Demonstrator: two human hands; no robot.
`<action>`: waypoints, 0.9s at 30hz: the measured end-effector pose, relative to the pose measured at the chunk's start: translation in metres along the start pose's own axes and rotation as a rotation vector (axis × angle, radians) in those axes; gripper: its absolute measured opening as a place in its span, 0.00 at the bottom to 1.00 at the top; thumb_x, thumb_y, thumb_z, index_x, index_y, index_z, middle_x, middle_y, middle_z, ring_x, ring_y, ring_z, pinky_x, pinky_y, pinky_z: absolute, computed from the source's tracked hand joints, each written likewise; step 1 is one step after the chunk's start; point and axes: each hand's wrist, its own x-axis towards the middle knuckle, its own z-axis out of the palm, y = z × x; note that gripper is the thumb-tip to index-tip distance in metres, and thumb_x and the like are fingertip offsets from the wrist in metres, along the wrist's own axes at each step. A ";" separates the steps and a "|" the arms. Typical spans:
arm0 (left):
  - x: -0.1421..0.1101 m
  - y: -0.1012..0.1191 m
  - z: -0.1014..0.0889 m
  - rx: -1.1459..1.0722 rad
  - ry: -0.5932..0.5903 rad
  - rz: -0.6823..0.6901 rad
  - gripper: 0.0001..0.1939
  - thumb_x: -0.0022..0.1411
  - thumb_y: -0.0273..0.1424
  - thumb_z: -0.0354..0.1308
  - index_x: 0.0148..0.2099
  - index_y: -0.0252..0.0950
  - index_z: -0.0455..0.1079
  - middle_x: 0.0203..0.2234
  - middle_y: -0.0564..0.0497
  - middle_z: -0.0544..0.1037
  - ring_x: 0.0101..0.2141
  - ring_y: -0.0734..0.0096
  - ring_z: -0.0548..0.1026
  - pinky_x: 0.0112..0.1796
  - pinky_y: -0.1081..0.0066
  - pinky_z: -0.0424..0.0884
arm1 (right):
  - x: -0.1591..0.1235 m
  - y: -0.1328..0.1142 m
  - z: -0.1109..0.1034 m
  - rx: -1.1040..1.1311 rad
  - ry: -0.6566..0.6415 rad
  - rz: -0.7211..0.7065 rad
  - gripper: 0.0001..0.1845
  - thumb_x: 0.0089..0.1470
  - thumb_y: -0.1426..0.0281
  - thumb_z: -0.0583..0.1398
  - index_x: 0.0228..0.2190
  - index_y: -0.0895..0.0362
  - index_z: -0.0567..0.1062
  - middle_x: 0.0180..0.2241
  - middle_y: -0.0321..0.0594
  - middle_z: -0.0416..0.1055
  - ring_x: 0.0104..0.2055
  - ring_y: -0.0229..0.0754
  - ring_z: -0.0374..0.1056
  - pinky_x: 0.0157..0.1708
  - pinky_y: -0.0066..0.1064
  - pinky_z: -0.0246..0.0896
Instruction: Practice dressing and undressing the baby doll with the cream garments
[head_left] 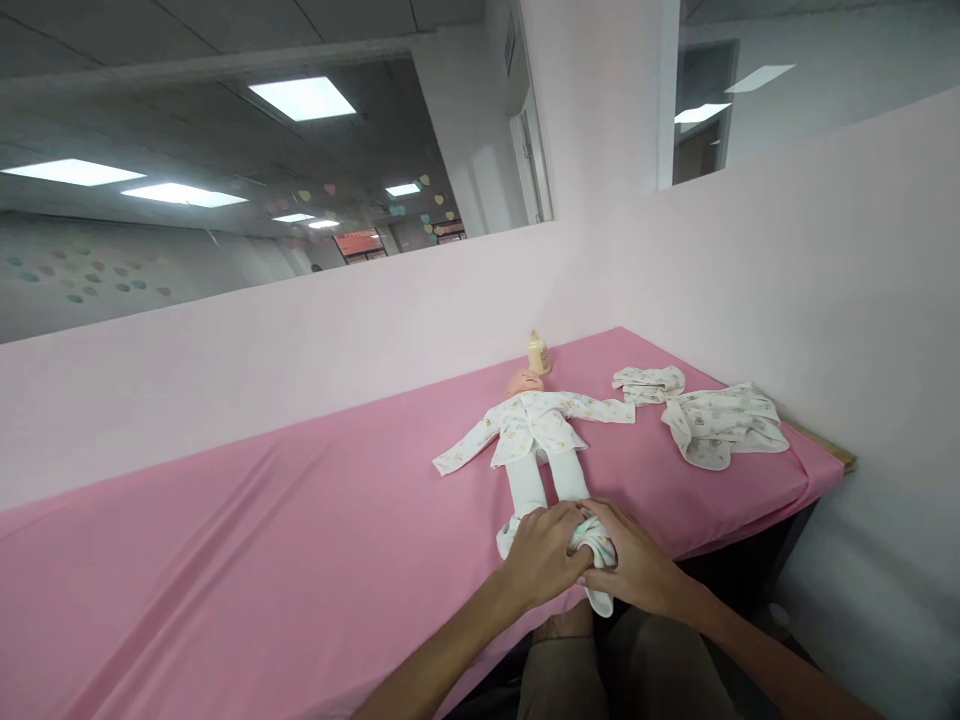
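Looks like a baby-care training room in an office-type building: pink-covered bench [262,560] with a practice doll [536,425], pink partitions [787,260], ceiling panel lights [302,98], heart stickers [431,200] on the walls.

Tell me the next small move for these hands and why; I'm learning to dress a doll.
Probably draw the bunched white cloth up the doll's legs. The left hand and right hand both grip the cloth, gathered at the doll's feet near the table edge, while the legs above lie flat and straight.

Left hand [541,555], right hand [634,565] together (fingers curled).
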 end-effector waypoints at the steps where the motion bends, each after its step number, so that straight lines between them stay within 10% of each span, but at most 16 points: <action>1: 0.000 0.001 0.000 -0.010 0.006 -0.004 0.13 0.56 0.29 0.51 0.44 0.40 0.70 0.42 0.52 0.76 0.39 0.66 0.73 0.40 0.68 0.65 | 0.000 -0.002 -0.001 0.022 0.008 0.010 0.35 0.44 0.72 0.62 0.55 0.52 0.63 0.53 0.43 0.65 0.54 0.50 0.61 0.54 0.43 0.57; 13: -0.001 -0.010 -0.005 -0.148 0.016 0.074 0.15 0.65 0.33 0.44 0.48 0.41 0.71 0.46 0.52 0.75 0.42 0.67 0.73 0.43 0.69 0.67 | 0.016 0.017 -0.040 0.176 -0.194 0.121 0.26 0.46 0.58 0.65 0.47 0.54 0.71 0.45 0.40 0.70 0.47 0.47 0.65 0.48 0.38 0.62; 27: -0.003 -0.029 0.003 -0.009 0.006 0.237 0.18 0.66 0.31 0.48 0.57 0.43 0.61 0.54 0.52 0.70 0.50 0.66 0.69 0.50 0.67 0.64 | 0.010 0.037 -0.024 -0.145 -0.042 0.012 0.15 0.51 0.59 0.62 0.37 0.56 0.70 0.37 0.39 0.67 0.38 0.42 0.62 0.37 0.33 0.59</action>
